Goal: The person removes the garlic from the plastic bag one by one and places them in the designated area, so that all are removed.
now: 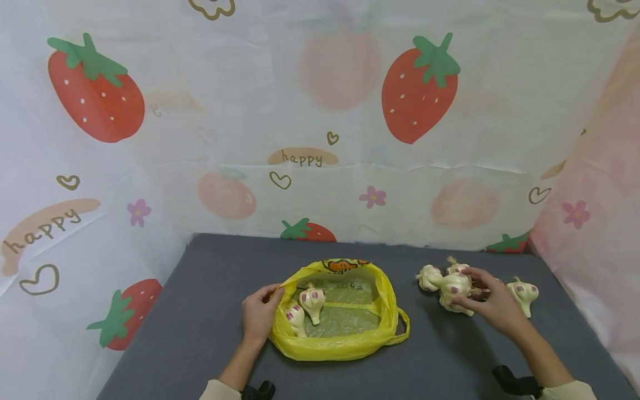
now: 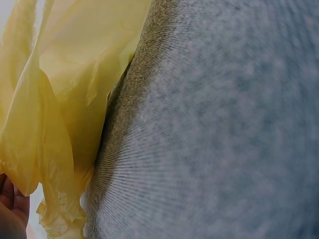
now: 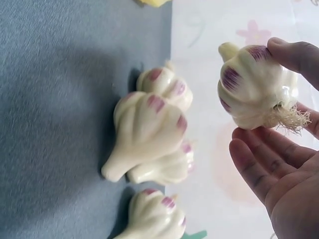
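My left hand (image 1: pixel 259 315) pinches the left rim of a yellow plastic bag (image 1: pixel 340 351), which lies with its mouth wide. Inside the bag, on the left, are two white garlic bulbs (image 1: pixel 312 300) with purple patches. In the left wrist view the bag's side fills the upper left, and only part of the hand (image 2: pixel 12 211) shows. Over on the right, my right hand (image 1: pixel 492 300) holds a garlic bulb (image 3: pixel 254 89) between thumb and fingers, raised above the table. Its root tuft faces the palm. Several more garlic bulbs (image 3: pixel 149 124) lie below it, clustered together.
Another garlic bulb (image 1: pixel 523 293) lies at the far right of the dark grey table (image 1: pixel 220 278). A handle loop (image 1: pixel 404 328) of the bag sticks out to its right. Behind the table hangs a white curtain (image 1: pixel 320 116) printed with strawberries.
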The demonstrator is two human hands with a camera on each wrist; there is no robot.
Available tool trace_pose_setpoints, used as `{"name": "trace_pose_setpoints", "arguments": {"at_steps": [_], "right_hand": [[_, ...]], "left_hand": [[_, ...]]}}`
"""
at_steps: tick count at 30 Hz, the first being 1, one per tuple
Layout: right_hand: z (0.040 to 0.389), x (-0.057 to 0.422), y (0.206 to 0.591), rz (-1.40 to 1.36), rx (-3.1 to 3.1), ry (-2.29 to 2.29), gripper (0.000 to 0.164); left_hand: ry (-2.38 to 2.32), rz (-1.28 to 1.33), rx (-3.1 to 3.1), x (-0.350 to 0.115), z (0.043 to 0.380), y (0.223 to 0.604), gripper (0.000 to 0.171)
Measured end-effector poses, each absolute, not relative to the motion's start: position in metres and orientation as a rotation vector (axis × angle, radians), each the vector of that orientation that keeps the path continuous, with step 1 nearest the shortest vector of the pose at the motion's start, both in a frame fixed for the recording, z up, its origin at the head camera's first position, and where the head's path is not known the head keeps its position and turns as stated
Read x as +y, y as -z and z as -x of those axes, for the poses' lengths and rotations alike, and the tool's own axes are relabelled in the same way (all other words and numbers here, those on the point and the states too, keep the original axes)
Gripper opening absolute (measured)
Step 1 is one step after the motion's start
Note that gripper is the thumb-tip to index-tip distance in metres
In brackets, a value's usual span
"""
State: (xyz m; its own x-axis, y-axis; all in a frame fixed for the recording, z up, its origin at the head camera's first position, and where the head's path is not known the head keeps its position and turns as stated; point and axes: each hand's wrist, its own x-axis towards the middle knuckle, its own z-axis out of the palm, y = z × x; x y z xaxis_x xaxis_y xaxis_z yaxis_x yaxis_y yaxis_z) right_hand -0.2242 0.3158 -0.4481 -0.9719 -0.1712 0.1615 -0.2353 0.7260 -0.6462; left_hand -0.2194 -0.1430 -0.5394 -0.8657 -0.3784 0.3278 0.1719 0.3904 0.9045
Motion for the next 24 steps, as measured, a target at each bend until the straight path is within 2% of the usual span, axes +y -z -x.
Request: {"name": "trace_pose_setpoints", "arguments": {"at_steps": [20,24], "right_hand": [[0.215,0.349,0.468,-0.145,-2.818,-1.091,0.063],[0.212,0.355,0.470,-0.076,-2.857,-1.074,0.070]], "left_hand": [[1.483,-0.206,-2.186,-0.144,0.218,0.539,0.017],[1.509,-0.191,-2.157,-0.144,0.218,0.539,0.017]]}}
